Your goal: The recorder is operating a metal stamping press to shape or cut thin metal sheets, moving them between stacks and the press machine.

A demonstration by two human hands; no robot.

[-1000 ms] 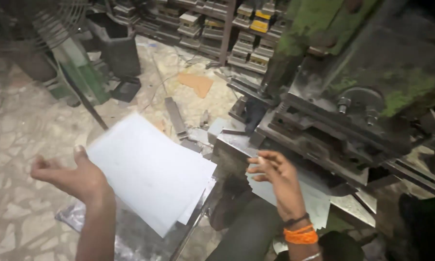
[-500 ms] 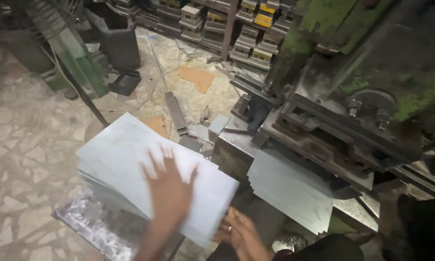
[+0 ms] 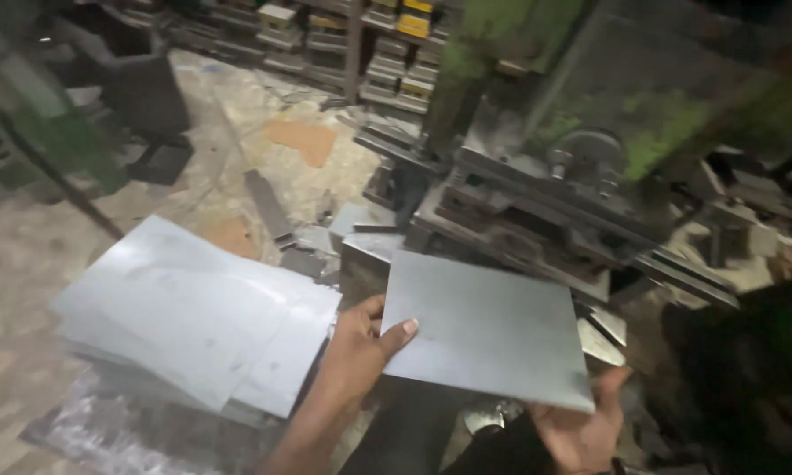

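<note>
The left hand point(image 3: 361, 347) pinches the near-left edge of a square grey metal sheet point(image 3: 488, 327), thumb on top, while the right hand point(image 3: 580, 427) cups under its near-right corner with fingers spread, so the sheet is held flat and level between them just in front of the green press machine point(image 3: 572, 167). Left of it a stack of like sheets point(image 3: 193, 317) lies fanned on a low support, its right corner near the left wrist. Metal offcuts point(image 3: 268, 207) litter the floor beyond, and the press's dark bed point(image 3: 519, 229) stands close behind the sheet's far edge.
</note>
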